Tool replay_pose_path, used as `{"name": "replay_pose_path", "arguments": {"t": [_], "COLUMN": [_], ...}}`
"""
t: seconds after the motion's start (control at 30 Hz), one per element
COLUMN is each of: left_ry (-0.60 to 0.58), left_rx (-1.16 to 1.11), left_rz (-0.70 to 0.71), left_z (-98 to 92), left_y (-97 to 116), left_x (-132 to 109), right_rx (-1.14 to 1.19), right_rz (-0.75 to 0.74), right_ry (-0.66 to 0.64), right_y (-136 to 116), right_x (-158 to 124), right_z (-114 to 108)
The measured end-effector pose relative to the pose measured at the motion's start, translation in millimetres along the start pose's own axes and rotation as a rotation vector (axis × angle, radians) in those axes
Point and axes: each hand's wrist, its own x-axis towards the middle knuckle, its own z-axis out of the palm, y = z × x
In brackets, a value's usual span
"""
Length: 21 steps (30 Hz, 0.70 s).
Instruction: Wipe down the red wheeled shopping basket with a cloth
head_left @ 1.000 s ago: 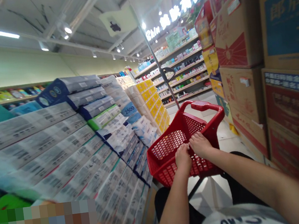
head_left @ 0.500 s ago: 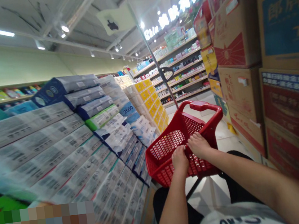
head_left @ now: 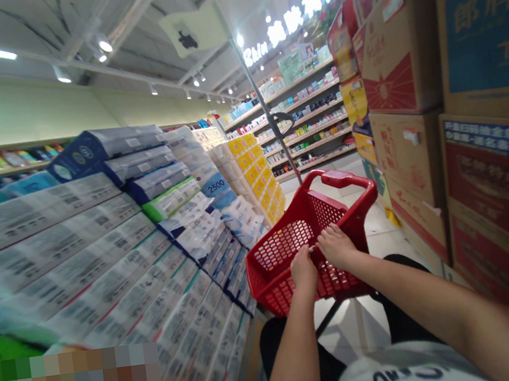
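Observation:
A red plastic shopping basket cart (head_left: 289, 242) stands in the aisle right in front of me, with nothing visible inside it. My left hand (head_left: 304, 269) and my right hand (head_left: 337, 246) sit side by side on its near rim, fingers curled over the edge. A grey metal pole (head_left: 268, 111) rises from the cart and carries a pale flag near the ceiling.
Slanted stacks of packaged tissue (head_left: 103, 246) fill the left side. Tall piles of cardboard boxes (head_left: 449, 117) wall the right side. Yellow packs (head_left: 256, 165) stand further down the aisle, and stocked shelves (head_left: 311, 122) line the back under a lit sign.
The view has drifted a little forward and left along the tissue stacks. Both hands stay closed on the basket rim, in the same place.

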Motion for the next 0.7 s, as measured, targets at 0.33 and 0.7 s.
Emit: {"name": "replay_pose_path", "arguments": {"t": [0.33,0.7], "left_ry": [-0.045,-0.027], "left_rx": [0.002,0.087], "left_rz": [0.025,-0.039], "left_z": [3.7,-4.9], "left_y": [12.0,-14.8], "left_x": [5.5,-1.3], "right_rx": [0.025,0.035], "right_rz": [-0.001,-0.01], "right_ry": [-0.003,0.031], "right_y": [-0.2,0.7], "right_x": [0.8,-0.1], "right_z": [0.9,2.3]}}
